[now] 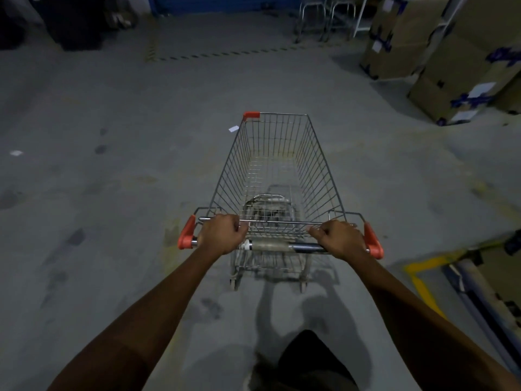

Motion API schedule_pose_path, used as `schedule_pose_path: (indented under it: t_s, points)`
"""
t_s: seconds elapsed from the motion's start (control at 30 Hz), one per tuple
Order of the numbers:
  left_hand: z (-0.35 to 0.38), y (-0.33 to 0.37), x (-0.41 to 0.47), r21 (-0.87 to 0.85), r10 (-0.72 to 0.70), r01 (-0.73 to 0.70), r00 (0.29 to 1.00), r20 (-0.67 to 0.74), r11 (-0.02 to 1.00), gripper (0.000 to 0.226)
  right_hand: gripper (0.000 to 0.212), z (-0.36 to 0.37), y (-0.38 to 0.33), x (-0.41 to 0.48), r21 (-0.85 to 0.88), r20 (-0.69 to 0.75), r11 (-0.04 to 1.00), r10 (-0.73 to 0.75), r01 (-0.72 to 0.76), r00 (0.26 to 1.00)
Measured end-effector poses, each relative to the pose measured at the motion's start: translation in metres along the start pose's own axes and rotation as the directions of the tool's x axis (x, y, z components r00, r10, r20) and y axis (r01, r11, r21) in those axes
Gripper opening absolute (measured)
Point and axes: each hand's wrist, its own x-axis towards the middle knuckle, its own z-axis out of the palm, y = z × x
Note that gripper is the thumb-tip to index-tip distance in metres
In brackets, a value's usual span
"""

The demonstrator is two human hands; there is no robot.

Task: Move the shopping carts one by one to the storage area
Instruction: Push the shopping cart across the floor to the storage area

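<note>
Dim indoor scene with a cold grey-blue cast. The concrete floor (112,193) is weakly and evenly lit, and its far left corner sinks to near black. Soft, blurred shadows spread on the floor under the shopping cart (270,165) and toward the viewer, so light falls from above and ahead. Wide-angle distortion bends the cardboard boxes (451,66) at the right edge. Detail is smeared at the edges and sharpest mid-frame.

Silver wire cart (277,165), orange corner caps (186,234); brown boxes (462,60), blue tape.
</note>
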Motion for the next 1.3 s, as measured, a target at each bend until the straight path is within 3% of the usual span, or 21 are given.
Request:
schedule_pose_path:
  t_s: [0.2, 0.47, 0.63, 0.9, 1.13, 1.23, 1.3]
  points:
    - [-0.001, 0.004, 0.147, 0.023, 0.022, -0.021, 0.999, -0.033, 1.0, 0.043, 0.069, -0.025, 0.009, 0.138, -0.014, -0.067, 0.999, -0.036, 0.035, 0.997]
    - [0.0, 0.021, 0.366, 0.021, -0.003, 0.003, 1.0, 0.028, 1.0, 0.038, 0.067, -0.074, 0.029, 0.348, -0.001, -0.083, 0.996, -0.087, 0.087, 0.993]
    - [0.002, 0.015, 0.49, 0.066, -0.054, 0.049, 0.996, 0.069, 0.997, 0.042, 0.062, -0.101, 0.029, 0.466, -0.123, -0.073, 0.98, -0.167, 0.158, 0.983]
    - [0.003, -0.008, 0.669, 0.166, -0.06, 0.044, 0.994, 0.092, 0.985, 0.051, 0.061, -0.126, 0.015, 0.647, -0.166, -0.134, 0.978, -0.148, 0.125, 0.98]
    - [-0.005, -0.02, 0.834, 0.189, 0.052, -0.046, 0.998, -0.031, 0.981, 0.066, 0.071, -0.157, 0.005, 0.836, -0.074, -0.017, 0.974, -0.214, 0.212, 0.977]
    - [-0.008, -0.031, 0.911, 0.184, 0.093, -0.093, 0.996, 0.01, 0.979, 0.074, 0.07, -0.169, -0.004, 0.91, -0.049, 0.142, 0.983, -0.167, 0.175, 0.976]
    - [-0.011, -0.038, 0.963, 0.185, 0.105, -0.11, 0.994, 0.04, 0.976, 0.08, 0.073, -0.179, -0.011, 0.96, -0.073, 0.166, 0.987, -0.131, 0.145, 0.977]
